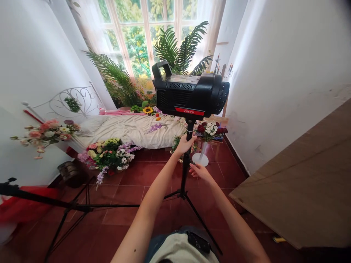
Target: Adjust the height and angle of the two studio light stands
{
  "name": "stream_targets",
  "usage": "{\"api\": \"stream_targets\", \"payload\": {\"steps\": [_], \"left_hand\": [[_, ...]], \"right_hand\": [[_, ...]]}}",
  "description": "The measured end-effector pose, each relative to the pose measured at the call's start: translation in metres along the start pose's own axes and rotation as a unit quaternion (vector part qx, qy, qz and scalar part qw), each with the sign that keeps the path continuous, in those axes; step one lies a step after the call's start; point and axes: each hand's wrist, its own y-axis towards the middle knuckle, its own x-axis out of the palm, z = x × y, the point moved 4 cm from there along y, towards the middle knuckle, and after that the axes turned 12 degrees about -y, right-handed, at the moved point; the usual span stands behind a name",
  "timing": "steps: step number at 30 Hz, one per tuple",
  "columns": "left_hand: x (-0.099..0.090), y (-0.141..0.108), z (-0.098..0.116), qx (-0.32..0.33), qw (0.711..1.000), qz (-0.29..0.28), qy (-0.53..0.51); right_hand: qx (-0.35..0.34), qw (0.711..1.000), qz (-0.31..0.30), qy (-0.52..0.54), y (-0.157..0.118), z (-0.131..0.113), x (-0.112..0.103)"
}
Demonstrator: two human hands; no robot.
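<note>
A black studio light with a red label sits on top of a black light stand, its round front end facing right. My left hand is wrapped round the stand's upper pole, just below the lamp. Lower down, my right hand is at the pole's right side, by what looks like a dark knob. Its fingers are partly curled, and whether they grip the knob I cannot make out. The stand's legs spread over the red tiled floor in front of me.
Beyond the lamp is a bed strewn with flowers, before a window and palm fronds. Bouquets stand at its near side. A second black stand lies across the left. A large brown panel leans at right.
</note>
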Motion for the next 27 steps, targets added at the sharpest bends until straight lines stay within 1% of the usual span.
{"api": "stream_targets", "payload": {"steps": [1, 2, 4, 5, 7, 9, 12, 14, 16, 17, 19, 20, 22, 25, 27], "left_hand": [[-0.001, 0.0, -0.002, 0.001, 1.0, 0.005, 0.002], [-0.001, 0.0, -0.005, 0.002, 1.0, 0.012, 0.005], [-0.002, 0.0, -0.007, 0.003, 1.0, 0.021, 0.007], [-0.002, 0.0, -0.007, 0.004, 1.0, 0.023, 0.005], [-0.001, -0.001, -0.005, 0.009, 1.0, 0.025, 0.002], [-0.001, -0.001, -0.002, 0.012, 1.0, 0.028, 0.003], [-0.002, -0.005, 0.005, 0.01, 1.0, 0.027, 0.004], [-0.003, -0.01, 0.012, 0.009, 1.0, 0.008, -0.009], [-0.004, -0.015, 0.019, 0.007, 0.999, -0.024, -0.037], [-0.005, -0.017, 0.02, 0.004, 0.998, -0.036, -0.052], [-0.01, -0.021, 0.017, -0.006, 0.996, -0.041, -0.075], [-0.014, -0.022, 0.012, -0.013, 0.996, -0.03, -0.083], [-0.028, -0.024, -0.007, -0.033, 0.995, 0.011, -0.093], [-0.052, -0.031, -0.048, -0.082, 0.988, 0.081, -0.102], [-0.066, -0.041, -0.073, -0.117, 0.983, 0.108, -0.092]], "right_hand": [[-0.04, 0.995, 0.053, -0.075, -0.002, -0.004, -0.004], [-0.081, 0.979, 0.11, -0.149, -0.005, -0.009, -0.008], [-0.156, 0.928, 0.209, -0.265, -0.016, -0.019, -0.011], [-0.186, 0.903, 0.246, -0.3, -0.022, -0.023, -0.01], [-0.236, 0.868, 0.287, -0.33, -0.034, -0.029, -0.004], [-0.282, 0.852, 0.293, -0.329, -0.043, -0.033, 0.005], [-0.316, 0.855, 0.291, -0.29, -0.046, -0.035, 0.012], [-0.306, 0.864, 0.314, -0.246, -0.039, -0.035, 0.008], [-0.29, 0.874, 0.329, -0.211, -0.026, -0.037, 0.001], [-0.286, 0.88, 0.321, -0.202, -0.018, -0.038, -0.001], [-0.28, 0.898, 0.279, -0.192, 0.002, -0.043, -0.003], [-0.276, 0.909, 0.249, -0.187, 0.012, -0.046, -0.002], [-0.268, 0.926, 0.198, -0.176, 0.031, -0.052, 0.0], [-0.255, 0.941, 0.163, -0.154, 0.056, -0.058, 0.005], [-0.251, 0.95, 0.136, -0.127, 0.07, -0.059, 0.008]]}}
